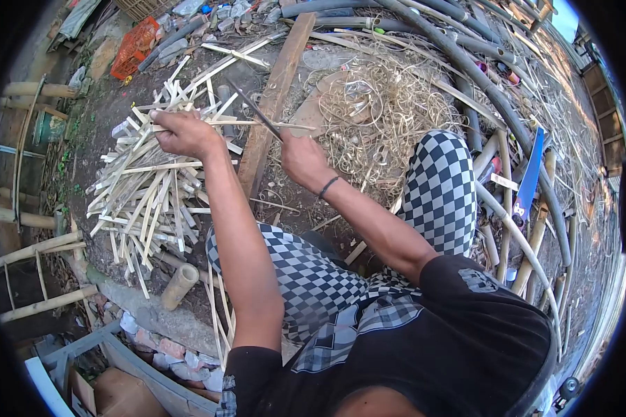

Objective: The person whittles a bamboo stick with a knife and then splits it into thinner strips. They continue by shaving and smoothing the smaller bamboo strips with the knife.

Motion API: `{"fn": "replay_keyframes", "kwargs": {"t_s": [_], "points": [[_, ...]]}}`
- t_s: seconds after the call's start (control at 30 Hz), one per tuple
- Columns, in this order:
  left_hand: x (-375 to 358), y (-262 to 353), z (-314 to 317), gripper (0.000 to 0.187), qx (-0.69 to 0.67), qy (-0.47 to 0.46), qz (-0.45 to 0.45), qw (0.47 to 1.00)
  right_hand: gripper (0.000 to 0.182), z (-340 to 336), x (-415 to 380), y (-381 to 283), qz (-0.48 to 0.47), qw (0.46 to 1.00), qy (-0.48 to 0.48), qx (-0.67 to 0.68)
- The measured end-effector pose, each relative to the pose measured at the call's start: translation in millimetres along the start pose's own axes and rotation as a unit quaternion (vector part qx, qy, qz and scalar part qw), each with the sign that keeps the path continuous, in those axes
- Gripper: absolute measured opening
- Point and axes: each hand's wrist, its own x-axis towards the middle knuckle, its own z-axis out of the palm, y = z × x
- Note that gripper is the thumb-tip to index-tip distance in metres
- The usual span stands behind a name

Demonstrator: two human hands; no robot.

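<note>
My left hand [184, 135] is closed around one end of a thin bamboo strip [238, 123], above a heap of pale split bamboo strips [142, 191]. The strip runs rightward across a wooden plank [283, 73]. In my right fist [303, 161] is a knife, its long dark blade [254, 105] slanting up and left over the plank. Near the knife's handle end the blade crosses the strip. The handle is mostly hidden in my fingers. Curly bamboo shavings [410, 115] lie to the right of my right hand.
A blue-handled saw [530, 170] rests among bamboo poles at right. Long dark pipes [497, 94] curve along the upper right. At upper left sits an orange crate [133, 48]. A short bamboo tube [181, 286] lies below the heap, by my left arm.
</note>
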Motion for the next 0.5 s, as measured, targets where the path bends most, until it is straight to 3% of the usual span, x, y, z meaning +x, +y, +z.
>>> {"fn": "replay_keyframes", "kwargs": {"t_s": [0.13, 0.17, 0.3, 0.4, 0.47, 0.5], "points": [[-4, 0, -3, 0.048, 0.024, -0.021, -0.005, 0.999, 0.021, -7, -10, -42, -0.092, 0.995, 0.025, 0.040], [-4, 2, -2, 0.048, 0.027, -0.004, -0.010, 1.000, 0.021, 13, -4, -26, -0.127, 0.988, 0.072, 0.053], [-3, -1, -18, 0.048, 0.038, -0.007, 0.000, 0.999, 0.027, 36, 15, 80, 0.107, 0.993, -0.009, -0.042], [-6, 0, -7, 0.046, 0.030, -0.044, -0.006, 0.999, 0.032, 41, 15, 81, 0.102, 0.993, -0.004, -0.051], [-1, -4, -9, 0.044, 0.045, 0.008, -0.010, 0.999, 0.031, 22, 11, 39, 0.099, 0.995, -0.003, -0.018], [-1, -2, -8, 0.042, 0.053, 0.024, -0.006, 0.998, 0.031, 11, 7, 14, 0.047, 0.999, -0.014, -0.005]]}}
